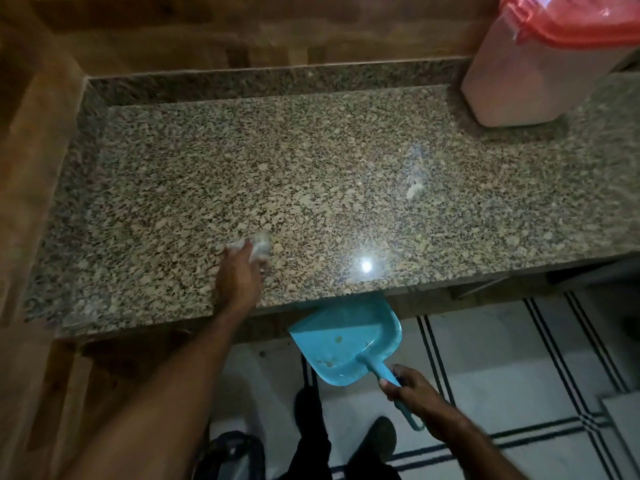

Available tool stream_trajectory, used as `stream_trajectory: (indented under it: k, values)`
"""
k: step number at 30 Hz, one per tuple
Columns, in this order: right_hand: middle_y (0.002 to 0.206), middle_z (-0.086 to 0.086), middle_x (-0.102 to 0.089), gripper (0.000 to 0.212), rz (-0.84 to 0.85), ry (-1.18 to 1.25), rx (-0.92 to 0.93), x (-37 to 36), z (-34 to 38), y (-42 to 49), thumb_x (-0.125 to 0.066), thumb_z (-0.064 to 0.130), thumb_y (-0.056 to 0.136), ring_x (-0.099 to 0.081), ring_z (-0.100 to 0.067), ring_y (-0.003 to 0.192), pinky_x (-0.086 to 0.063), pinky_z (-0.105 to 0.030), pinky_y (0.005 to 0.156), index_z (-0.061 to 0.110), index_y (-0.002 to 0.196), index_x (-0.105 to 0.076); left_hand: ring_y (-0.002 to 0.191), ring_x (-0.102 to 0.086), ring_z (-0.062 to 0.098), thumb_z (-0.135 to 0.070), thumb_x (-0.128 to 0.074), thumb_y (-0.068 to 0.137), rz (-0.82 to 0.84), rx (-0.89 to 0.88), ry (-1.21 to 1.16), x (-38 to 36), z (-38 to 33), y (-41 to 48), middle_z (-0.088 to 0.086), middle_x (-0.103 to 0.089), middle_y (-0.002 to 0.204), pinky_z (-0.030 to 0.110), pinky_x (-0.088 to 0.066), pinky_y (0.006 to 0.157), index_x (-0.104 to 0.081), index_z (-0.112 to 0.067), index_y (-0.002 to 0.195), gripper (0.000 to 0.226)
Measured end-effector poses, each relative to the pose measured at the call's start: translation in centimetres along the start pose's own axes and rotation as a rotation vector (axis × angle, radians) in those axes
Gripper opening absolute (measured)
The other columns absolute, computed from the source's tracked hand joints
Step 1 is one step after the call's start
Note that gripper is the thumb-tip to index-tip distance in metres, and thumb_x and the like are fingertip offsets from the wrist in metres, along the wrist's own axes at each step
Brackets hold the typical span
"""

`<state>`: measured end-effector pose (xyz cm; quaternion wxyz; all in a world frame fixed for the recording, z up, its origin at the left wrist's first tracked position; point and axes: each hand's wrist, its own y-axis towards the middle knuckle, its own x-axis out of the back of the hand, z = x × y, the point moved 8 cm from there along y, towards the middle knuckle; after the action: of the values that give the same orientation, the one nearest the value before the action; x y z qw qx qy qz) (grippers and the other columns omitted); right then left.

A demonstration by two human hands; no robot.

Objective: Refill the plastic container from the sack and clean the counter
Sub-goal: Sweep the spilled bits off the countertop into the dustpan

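Observation:
My left hand (pixel 239 275) rests on the speckled granite counter (pixel 311 188) near its front edge and holds a pale crumpled cloth (pixel 258 249), blurred by motion. My right hand (pixel 414 388) grips the handle of a blue dustpan (pixel 346 337), whose scoop sits just under the counter's front lip with a few crumbs in it. The plastic container (pixel 540 60), translucent with a red lid on, stands at the counter's far right. No sack shows in this view.
Wooden panels line the wall behind and the left side of the counter. Below lies a white tiled floor (pixel 502 358) with dark stripes, my dark shoes (pixel 375 441) on it. A dark round object (pixel 230 452) sits low on the floor at the left.

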<state>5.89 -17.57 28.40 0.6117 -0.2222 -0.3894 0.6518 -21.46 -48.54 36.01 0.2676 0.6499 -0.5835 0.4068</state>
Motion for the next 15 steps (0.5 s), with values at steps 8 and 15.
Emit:
stream_trajectory:
  k: [8, 15]
  values:
    - [0.076, 0.0, -0.055, 0.018, -0.111, 0.083, -0.013, 3.0, -3.0, -2.0, -0.065, 0.019, 0.099, -0.052, -0.011, 0.073, -0.044, -0.021, 0.067, 0.013, 0.085, -0.055, 0.12, -0.054, 0.036, -0.032, -0.052, 0.105, 0.107, -0.103, 0.105, -7.2, -7.7, -3.9, 0.016, -0.049, 0.144, 0.044, -0.048, 0.089, -0.034, -0.028, 0.16, 0.057]
    - [0.075, 0.0, -0.058, 0.019, -0.294, 0.224, -0.007, 8.6, -5.2, -3.1, -0.068, 0.024, 0.094, -0.054, -0.014, 0.074, -0.045, -0.031, 0.073, 0.007, 0.09, -0.061, 0.11, -0.061, 0.038, -0.048, -0.047, 0.098, 0.318, -0.355, -0.065, -13.6, -18.2, -6.2, 0.016, -0.058, 0.13, 0.048, -0.055, 0.091, -0.052, -0.03, 0.145, 0.05]
